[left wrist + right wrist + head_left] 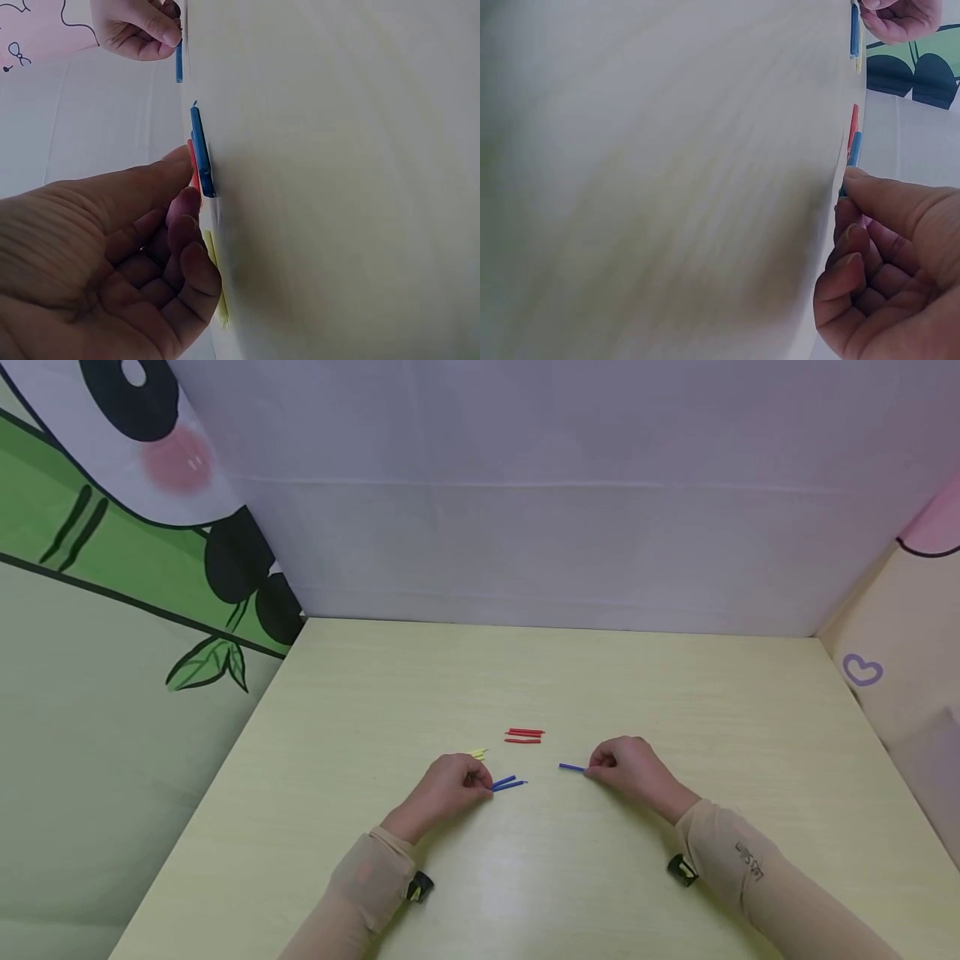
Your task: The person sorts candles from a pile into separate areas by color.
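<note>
My right hand (626,768) pinches one end of a blue candle (572,767), whose free end points left. My left hand (457,785), fingers curled, is to the left. Its thumb and fingertips are right at the near ends of two more blue candles (513,783), which lie side by side; I cannot tell whether it grips them. In the left wrist view one of this pair (201,150) shows almost whole, with a wick. Several red candles (523,736) lie grouped beyond the hands. Yellow candles (477,753) lie behind the left hand, partly hidden by it.
All the candles are on a pale wooden table (600,685). A plain light backdrop (480,543) rises at its far edge, with printed panels at the left and right. A small dark camera (419,887) sits at the left wrist, another (682,870) at the right.
</note>
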`<action>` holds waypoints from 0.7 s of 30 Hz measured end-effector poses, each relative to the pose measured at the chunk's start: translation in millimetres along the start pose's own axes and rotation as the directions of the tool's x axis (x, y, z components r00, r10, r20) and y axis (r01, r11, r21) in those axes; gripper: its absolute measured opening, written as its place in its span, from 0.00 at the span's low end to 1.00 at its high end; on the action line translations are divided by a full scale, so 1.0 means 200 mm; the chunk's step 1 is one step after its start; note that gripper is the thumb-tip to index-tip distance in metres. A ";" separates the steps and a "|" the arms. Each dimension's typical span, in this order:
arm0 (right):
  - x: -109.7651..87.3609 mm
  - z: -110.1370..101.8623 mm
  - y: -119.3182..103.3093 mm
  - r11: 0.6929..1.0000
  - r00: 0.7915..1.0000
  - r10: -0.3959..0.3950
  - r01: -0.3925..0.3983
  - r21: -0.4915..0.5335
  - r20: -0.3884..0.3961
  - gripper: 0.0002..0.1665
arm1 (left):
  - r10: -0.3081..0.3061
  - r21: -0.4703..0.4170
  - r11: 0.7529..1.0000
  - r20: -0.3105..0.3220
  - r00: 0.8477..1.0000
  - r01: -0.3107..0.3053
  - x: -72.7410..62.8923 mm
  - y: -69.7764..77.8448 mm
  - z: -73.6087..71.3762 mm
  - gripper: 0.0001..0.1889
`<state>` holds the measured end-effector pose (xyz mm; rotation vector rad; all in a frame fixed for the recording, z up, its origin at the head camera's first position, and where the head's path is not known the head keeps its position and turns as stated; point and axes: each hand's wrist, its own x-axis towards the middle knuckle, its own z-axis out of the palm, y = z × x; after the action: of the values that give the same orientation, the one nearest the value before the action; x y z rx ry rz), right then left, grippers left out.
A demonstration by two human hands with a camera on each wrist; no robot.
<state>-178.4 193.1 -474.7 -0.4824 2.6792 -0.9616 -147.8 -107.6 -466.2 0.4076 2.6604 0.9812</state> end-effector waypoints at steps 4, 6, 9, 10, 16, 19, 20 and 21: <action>0.00 0.00 0.00 1.000 1.000 0.001 -0.001 0.000 0.002 0.05 | 0.006 0.003 1.000 -0.003 1.000 -0.006 0.00 0.00 0.01 0.04; 0.00 0.00 0.00 1.000 1.000 0.003 -0.003 -0.002 0.001 0.05 | 0.008 0.005 1.000 -0.004 1.000 -0.008 0.00 0.00 0.01 0.04; 0.00 0.01 0.01 1.000 1.000 0.001 -0.001 -0.002 0.002 0.05 | 0.008 0.010 1.000 -0.004 1.000 -0.008 0.01 -0.01 0.01 0.04; 0.00 0.00 0.01 1.000 1.000 0.003 -0.003 -0.001 0.002 0.05 | 0.010 0.012 1.000 -0.004 1.000 -0.009 0.01 -0.01 0.01 0.04; 0.00 0.01 0.01 1.000 1.000 0.003 -0.003 0.005 -0.001 0.05 | 0.005 0.028 1.000 0.000 1.000 -0.005 0.01 -0.01 0.02 0.04; 0.00 0.01 0.01 1.000 1.000 0.000 0.000 0.006 0.001 0.05 | 0.002 0.029 1.000 0.000 1.000 -0.002 0.01 -0.01 0.02 0.05; 0.00 0.01 0.01 1.000 1.000 -0.002 0.002 0.005 0.002 0.05 | 0.002 0.030 1.000 -0.001 1.000 -0.002 0.01 -0.01 0.02 0.05; 0.00 0.01 0.01 1.000 1.000 -0.002 0.002 0.005 0.002 0.05 | 0.002 0.030 1.000 -0.001 1.000 -0.002 0.01 -0.01 0.02 0.05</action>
<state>-178.8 194.1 -477.7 -0.4841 2.6743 -0.9680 -149.2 -105.7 -470.4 0.4159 2.6785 0.9437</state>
